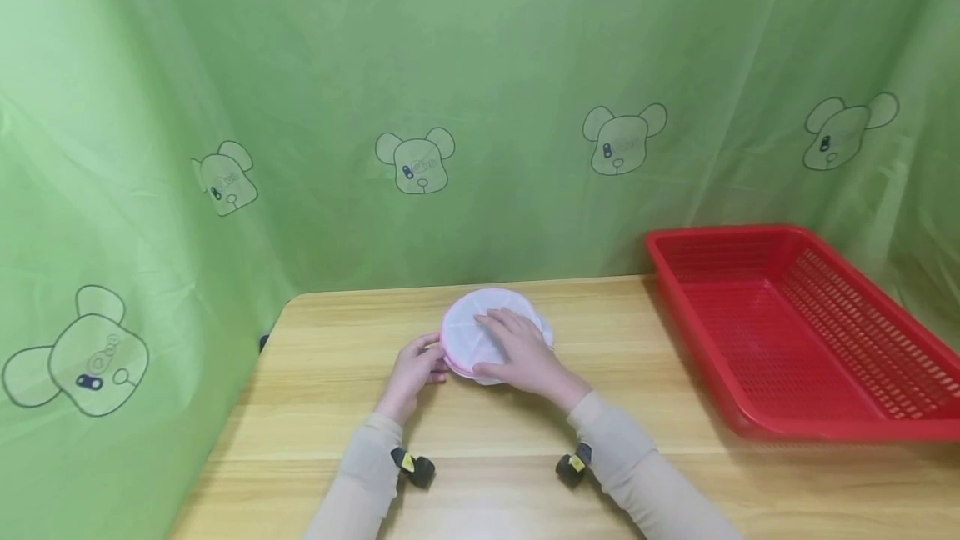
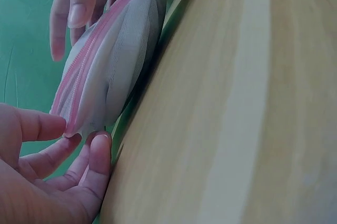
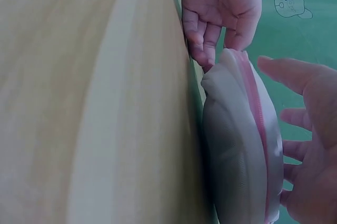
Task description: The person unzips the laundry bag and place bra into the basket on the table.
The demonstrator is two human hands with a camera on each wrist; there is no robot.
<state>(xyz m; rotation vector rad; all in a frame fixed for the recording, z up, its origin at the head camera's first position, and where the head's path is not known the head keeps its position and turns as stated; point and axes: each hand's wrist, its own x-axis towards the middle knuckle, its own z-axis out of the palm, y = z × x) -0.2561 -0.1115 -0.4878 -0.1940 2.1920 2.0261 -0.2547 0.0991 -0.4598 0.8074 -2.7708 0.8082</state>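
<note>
A round white zip pouch (image 1: 474, 332) of fine ribbed fabric lies on the wooden table. Its pink zipper (image 2: 84, 71) runs around the side, as the left wrist view shows best. At the pouch's left edge my left hand (image 1: 411, 369) pinches the fabric by the zipper's end, thumb above and fingers below. My right hand (image 1: 527, 354) is spread over the pouch's top, covering part of it. In the right wrist view the fingers (image 3: 297, 150) of that hand reach across the top face, the thumb held apart from them.
To the right stands a large red plastic basket (image 1: 723, 382) with slotted walls. A green curtain (image 1: 517, 223) printed with bear faces hangs behind the table (image 1: 330, 332) and along its left side. Each wrist wears a small black camera.
</note>
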